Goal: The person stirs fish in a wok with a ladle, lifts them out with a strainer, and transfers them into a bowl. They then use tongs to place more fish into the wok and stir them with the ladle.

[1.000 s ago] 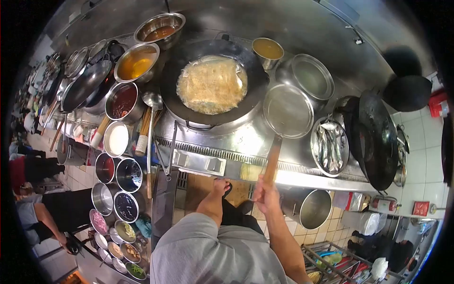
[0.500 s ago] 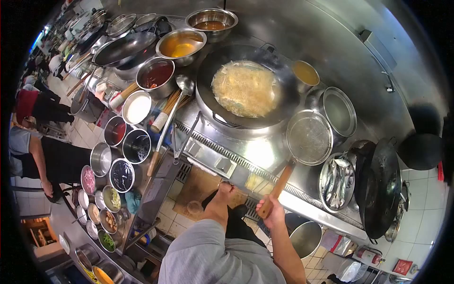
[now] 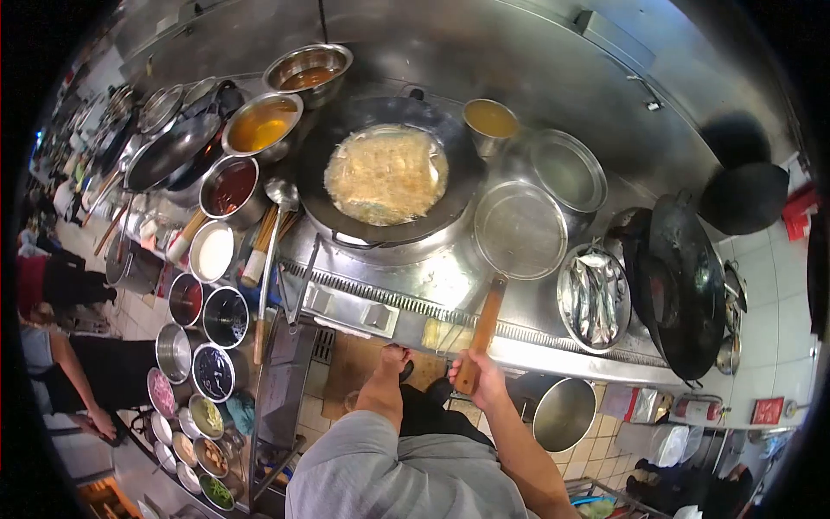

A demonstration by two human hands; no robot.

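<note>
My right hand (image 3: 482, 378) is wrapped round the wooden handle of a wire-mesh strainer (image 3: 520, 229). The strainer's round mesh lies over the steel stove top, right of the wok. My left hand (image 3: 394, 357) is closed at the stove's front edge; whether anything is in its fingers is hidden. In the large black wok (image 3: 316, 195), pale golden food (image 3: 386, 173) bubbles in oil. An oval steel dish of whole silvery fish (image 3: 595, 298) sits to the right of the strainer.
A ladle (image 3: 271, 251) rests left of the wok among bowls of sauces. Several small ingredient pots, including dark strips (image 3: 213, 374), stand further left. Black woks (image 3: 687, 285) lean at the right. A steel pot (image 3: 564, 415) is below the counter. Another person's arm (image 3: 78, 376) shows at far left.
My view has shifted, so the stove and its things sit further left in the picture. Both hands hold much the same pose, with the strainer still in the right. The food keeps bubbling.
</note>
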